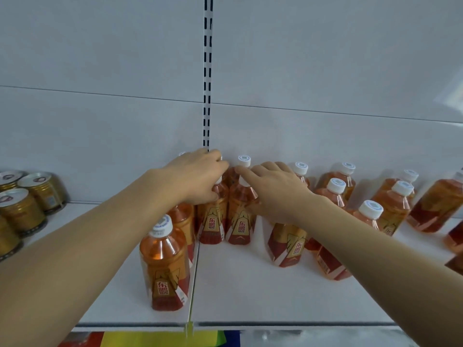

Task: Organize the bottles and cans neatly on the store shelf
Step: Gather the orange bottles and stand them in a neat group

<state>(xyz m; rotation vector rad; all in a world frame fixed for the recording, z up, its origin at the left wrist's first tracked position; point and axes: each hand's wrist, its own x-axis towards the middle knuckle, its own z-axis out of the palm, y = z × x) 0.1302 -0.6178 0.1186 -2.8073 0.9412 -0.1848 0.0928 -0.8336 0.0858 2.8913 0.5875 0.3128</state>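
Observation:
Several orange drink bottles with white caps and red-gold labels stand on the white shelf (250,284). My left hand (200,175) grips the neck and cap of one upright bottle (213,221) near the shelf's centre seam. My right hand (273,189) rests over the top of the neighbouring bottle (240,221), index finger stretched toward its cap; whether it grips is unclear. Another bottle (164,264) stands nearer the front, under my left forearm. Gold cans (22,209) cluster at the far left.
More bottles (337,190) stand loosely scattered to the right, some leaning at the far right edge. A slotted upright (207,71) runs down the white back panel. The shelf front edge (275,324) lies below, with colourful packaging underneath.

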